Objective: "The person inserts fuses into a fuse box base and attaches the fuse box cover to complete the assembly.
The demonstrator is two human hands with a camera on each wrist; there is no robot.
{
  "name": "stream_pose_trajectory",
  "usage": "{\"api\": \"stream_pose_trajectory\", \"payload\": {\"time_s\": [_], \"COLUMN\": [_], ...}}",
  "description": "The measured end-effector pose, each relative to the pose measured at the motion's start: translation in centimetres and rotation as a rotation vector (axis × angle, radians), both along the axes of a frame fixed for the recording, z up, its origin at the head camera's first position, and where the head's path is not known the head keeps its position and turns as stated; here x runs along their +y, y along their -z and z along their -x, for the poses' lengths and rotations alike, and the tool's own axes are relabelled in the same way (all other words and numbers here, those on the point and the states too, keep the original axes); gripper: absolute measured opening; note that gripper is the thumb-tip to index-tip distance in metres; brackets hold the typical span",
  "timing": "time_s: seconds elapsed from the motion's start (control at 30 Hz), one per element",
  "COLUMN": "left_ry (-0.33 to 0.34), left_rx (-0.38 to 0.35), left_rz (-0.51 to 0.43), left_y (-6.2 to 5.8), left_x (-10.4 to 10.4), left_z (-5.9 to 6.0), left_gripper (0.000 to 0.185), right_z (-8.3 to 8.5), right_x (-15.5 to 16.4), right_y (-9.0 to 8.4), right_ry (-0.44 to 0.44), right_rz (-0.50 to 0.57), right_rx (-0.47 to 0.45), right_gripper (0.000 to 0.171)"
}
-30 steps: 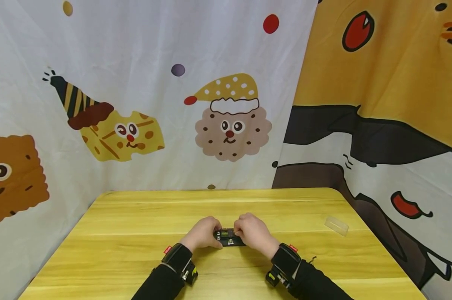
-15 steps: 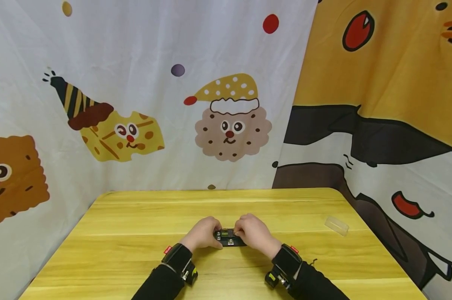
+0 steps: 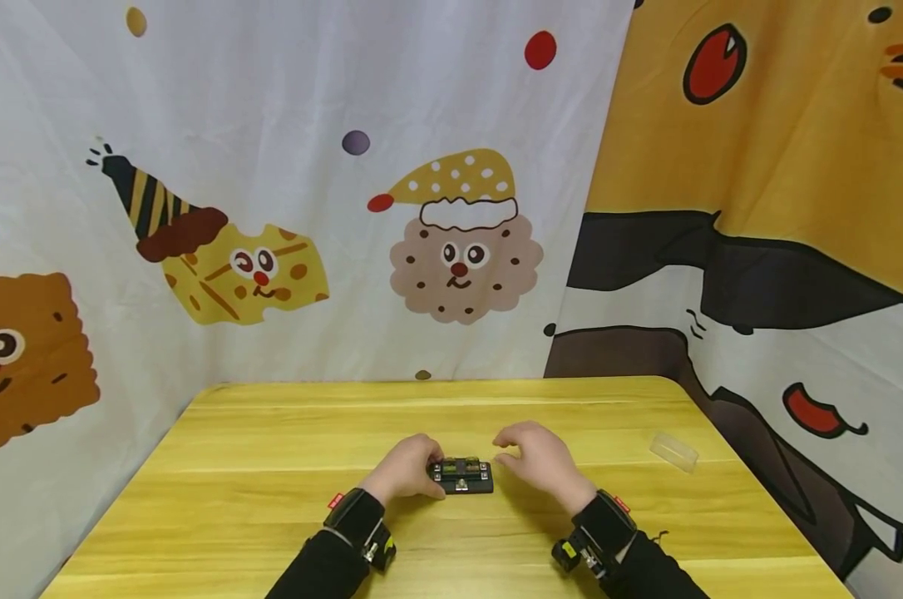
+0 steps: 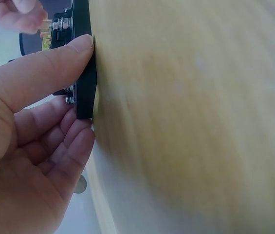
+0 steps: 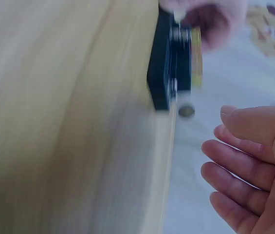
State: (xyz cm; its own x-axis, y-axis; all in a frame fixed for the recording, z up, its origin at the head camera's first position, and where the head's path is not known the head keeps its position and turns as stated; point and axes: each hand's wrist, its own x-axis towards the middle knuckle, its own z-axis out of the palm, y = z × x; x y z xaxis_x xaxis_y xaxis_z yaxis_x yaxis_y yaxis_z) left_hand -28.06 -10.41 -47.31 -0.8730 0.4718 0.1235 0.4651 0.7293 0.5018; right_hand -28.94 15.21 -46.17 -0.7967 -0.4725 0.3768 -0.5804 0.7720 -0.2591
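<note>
A black fuse block [image 3: 462, 484] with metal screw terminals and yellow see-through fuses [image 3: 472, 465] along its top lies in the middle of the wooden table. My left hand [image 3: 404, 468] grips its left end, thumb on the near side and fingers on the far side. In the left wrist view, the thumb [image 4: 54, 68] presses the side of the black base. To the right of the block, my right hand [image 3: 543, 466] is apart from it, fingers loosely bent. In the right wrist view, nothing shows between the thumb and fingers [image 5: 237, 163].
A clear plastic cover [image 3: 673, 451] lies on the table [image 3: 287, 499] at the right. Behind the table's far edge hangs a white curtain [image 3: 272, 150] with cartoon prints. Both wrists wear black straps with small cameras.
My right hand has let go of the block's right end and moved off to the right, uncovering the second yellow fuse. My left hand keeps its grip in the same place.
</note>
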Motion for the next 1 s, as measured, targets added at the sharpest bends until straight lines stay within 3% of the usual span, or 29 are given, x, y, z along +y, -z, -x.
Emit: {"api": "stream_pose_trajectory", "payload": {"time_s": [0.17,0.73,1.0], "left_ry": [-0.001,0.003,-0.004], "left_rx": [-0.006,0.001,-0.003], "left_rz": [-0.001,0.000,0.003], "left_y": [0.1,0.0,-0.1], "left_x": [-0.1,-0.1,-0.1], "left_z": [0.0,0.1,0.0], "left_gripper": [0.046,0.045,0.045], "right_z": [0.6,1.3,1.7], "right_x": [3.3,12.1,15.5], "right_y": [0.2,0.0,-0.1], "right_ry": [0.122,0.305,0.415], "right_rz": [0.045,0.075,0.018], "right_rx": [-0.046,-0.101,-0.125], "right_gripper": [0.025,0.041,0.050]}}
